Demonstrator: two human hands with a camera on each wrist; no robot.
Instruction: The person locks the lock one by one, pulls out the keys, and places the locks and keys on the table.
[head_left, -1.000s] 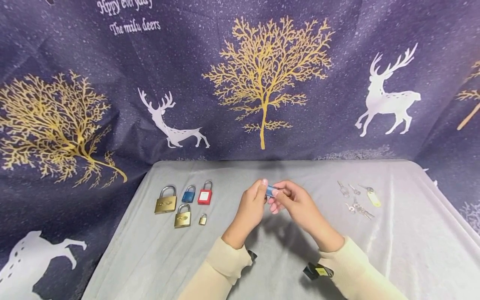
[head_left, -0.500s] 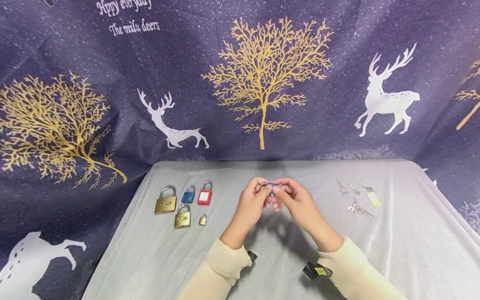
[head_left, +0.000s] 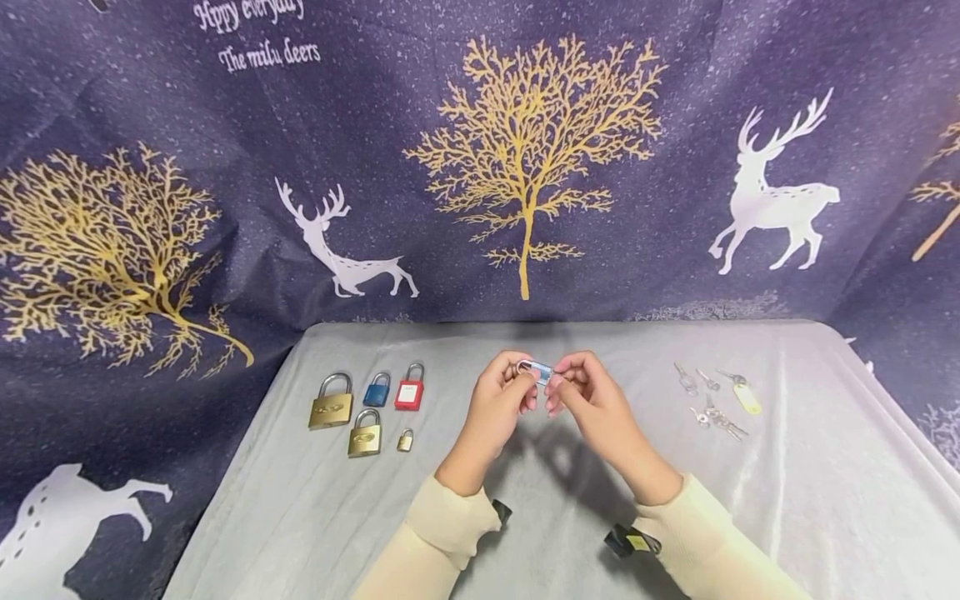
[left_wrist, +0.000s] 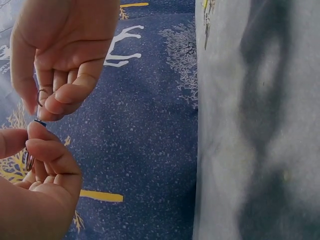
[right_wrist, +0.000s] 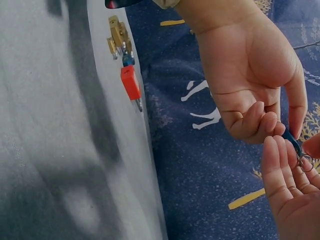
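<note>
Both hands meet above the middle of the table, around a small blue key tag with a metal ring at its left end. My left hand pinches the tag's ring end between thumb and fingers. The right hand pinches its other end. Seen from the right wrist, the blue tag runs between the two hands, and a thin ring shows by the left fingers. Left wrist view: only a dark blue bit of the tag shows, with a curved metal piece at the right hand. Fingers cover the rest.
Several padlocks lie at the left: a large brass one, a blue one, a red one, a medium brass one and a tiny one. Loose keys and a yellow key tag lie right.
The blue tag has been turned in the fingers, so its ring and pale face now show. The left hand has shifted slightly left. Padlocks and loose keys have not moved.
</note>
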